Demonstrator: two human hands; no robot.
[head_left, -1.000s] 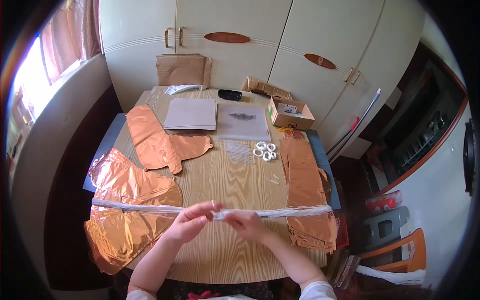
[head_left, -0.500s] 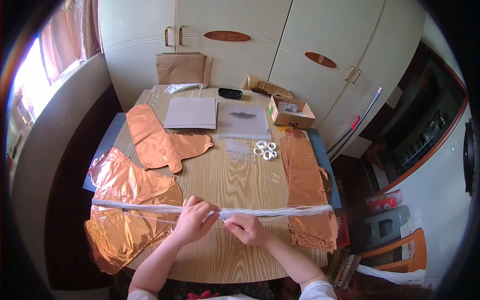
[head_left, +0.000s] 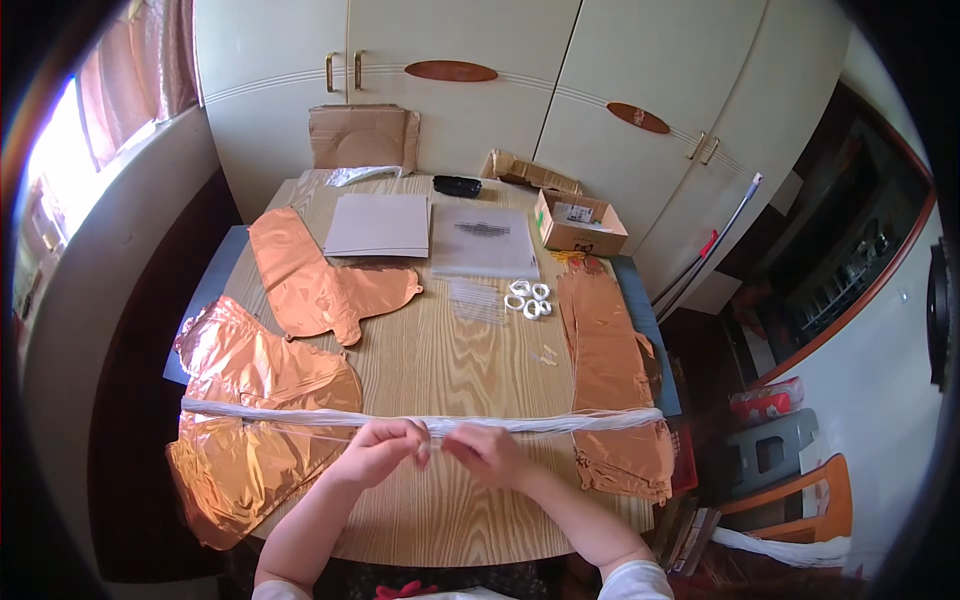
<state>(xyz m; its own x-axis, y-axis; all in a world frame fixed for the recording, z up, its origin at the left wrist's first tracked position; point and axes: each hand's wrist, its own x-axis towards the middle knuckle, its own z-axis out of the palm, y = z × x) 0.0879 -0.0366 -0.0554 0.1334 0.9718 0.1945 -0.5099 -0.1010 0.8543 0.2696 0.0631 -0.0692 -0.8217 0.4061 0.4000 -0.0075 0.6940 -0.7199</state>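
Note:
A long bundle of white string (head_left: 560,424) stretches across the table from left to right, its two ends lying over copper-coloured foil balloons. Just in front of its middle, my left hand (head_left: 380,452) and my right hand (head_left: 488,456) face each other, fingertips close together. Both are closed in a pinch on a thin white strand, which runs out leftward from my left hand beside the bundle. The short piece between my fingers is blurred. Flat foil balloons (head_left: 265,350) lie at the left, and a stack of folded ones (head_left: 608,340) at the right.
Beyond my hands are clear sticks (head_left: 477,301), white ribbon rolls (head_left: 532,309) and small clear pieces (head_left: 546,355). Farther back lie grey boards (head_left: 378,226), a clear plastic bag stack (head_left: 485,248), a black tray (head_left: 457,186) and an open cardboard box (head_left: 580,222). A chair (head_left: 800,500) stands right.
My left hand has come down and turned, its fingers curling in toward the right hand. My right hand has risen slightly. The bundle has stayed in place.

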